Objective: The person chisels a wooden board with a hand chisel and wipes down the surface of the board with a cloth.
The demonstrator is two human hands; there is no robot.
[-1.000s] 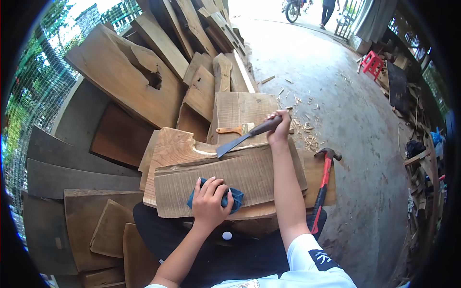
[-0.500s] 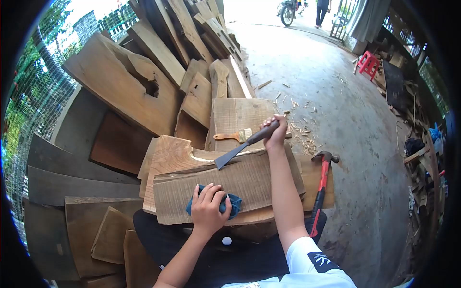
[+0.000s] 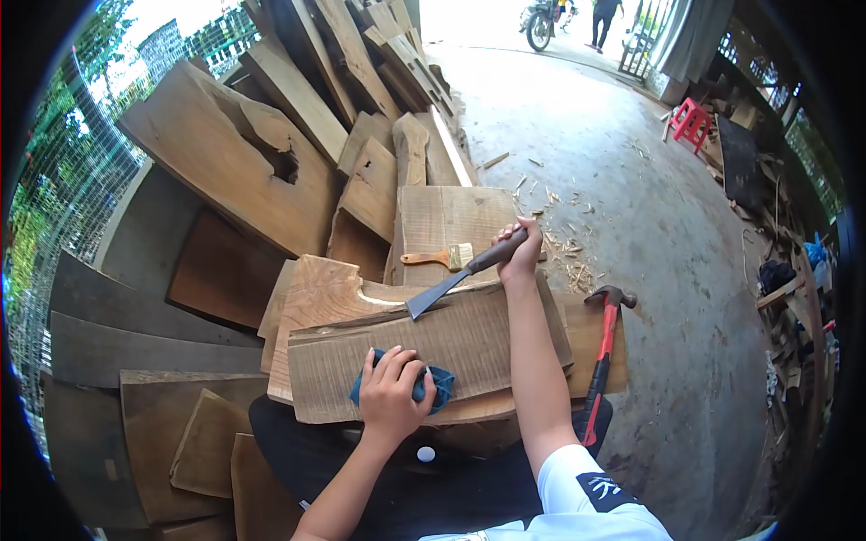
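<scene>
My right hand [image 3: 520,252] is closed round the dark handle of a flat-bladed scraper [image 3: 439,295]. The blade points down and left, its tip at the cracked upper edge of a rough plank [image 3: 478,338]. Fingers bent, my left hand [image 3: 393,389] grips a bunched blue cloth [image 3: 441,388] against the plank near its lower edge. Beneath the plank lies a lighter board [image 3: 311,284] with a notch. Just above the blade, a wooden-handled brush [image 3: 433,258] rests on another board [image 3: 456,216].
A red and black hammer [image 3: 604,361] lies on a board to the right. Wood slabs [image 3: 234,162] lean along the left. Wood chips [image 3: 573,257] litter the concrete floor [image 3: 667,298]. A red stool [image 3: 692,122], a motorbike [image 3: 539,27] and a person [image 3: 603,22] are farther off.
The view has tilted slightly, so the scene sits lower. The scraper has shifted slightly along the plank's cracked edge; both hands keep their holds.
</scene>
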